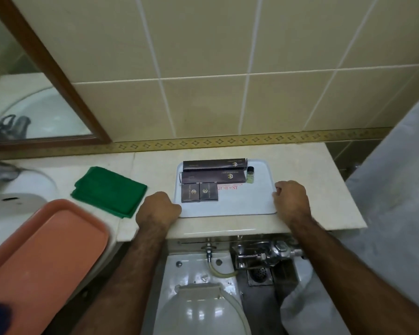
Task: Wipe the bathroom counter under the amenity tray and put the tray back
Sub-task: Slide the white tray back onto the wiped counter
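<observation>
So I've got both hands on the tray [249,204] right now, one at each short side. My left hand [159,207] is curled into a loose fist over the edge at 9 o'clock, fingers tucked under so I can't really tell how they sit on the rim. My right hand [292,201] is at 3 o'clock, fingers bent and closed around that edge.

The tray is white and sits flat on the beige counter [324,187], close to the front lip, right above the toilet [198,308]. On it: two long dark boxes [213,170] lying side by side along the 12 o'clock edge, two small dark boxes [199,192] touching each other just below them toward 8 o'clock, and a little green bottle [250,175] standing upright at the right end of the long boxes. There's red lettering printed on the tray, partly hidden by the boxes.

The green cloth [109,191] is folded on the counter at 9 o'clock from the tray, just beside my left hand but not touching the tray. Further left there's an orange tray [41,257] resting over the sink [12,206].
</observation>
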Tool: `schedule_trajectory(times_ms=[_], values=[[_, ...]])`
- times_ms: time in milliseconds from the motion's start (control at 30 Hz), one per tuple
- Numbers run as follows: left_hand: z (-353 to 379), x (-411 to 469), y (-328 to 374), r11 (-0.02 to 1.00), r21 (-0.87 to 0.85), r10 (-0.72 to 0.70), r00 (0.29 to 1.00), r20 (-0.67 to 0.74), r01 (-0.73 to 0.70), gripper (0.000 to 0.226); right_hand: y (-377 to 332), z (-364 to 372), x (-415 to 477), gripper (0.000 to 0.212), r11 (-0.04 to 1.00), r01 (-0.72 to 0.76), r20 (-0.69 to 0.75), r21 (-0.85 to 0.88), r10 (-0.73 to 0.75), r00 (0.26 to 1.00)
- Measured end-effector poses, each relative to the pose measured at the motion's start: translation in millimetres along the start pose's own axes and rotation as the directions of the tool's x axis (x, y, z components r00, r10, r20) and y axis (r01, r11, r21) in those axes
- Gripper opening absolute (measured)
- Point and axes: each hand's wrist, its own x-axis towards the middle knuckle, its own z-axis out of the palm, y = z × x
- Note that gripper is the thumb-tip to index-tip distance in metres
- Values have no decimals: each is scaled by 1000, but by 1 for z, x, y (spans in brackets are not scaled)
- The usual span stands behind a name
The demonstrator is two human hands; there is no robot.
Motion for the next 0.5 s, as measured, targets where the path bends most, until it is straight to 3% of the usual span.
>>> schedule_trajectory(times_ms=[267, 500], values=[[-15, 43, 7, 999, -33, 28, 997, -75, -31, 20, -40, 12, 36, 31, 999, 37, -14, -35, -37, 999], [-23, 65, 18, 995, -87, -56, 998, -18, 54, 8, -45, 20, 54, 34, 999, -34, -23, 27, 34, 999]])
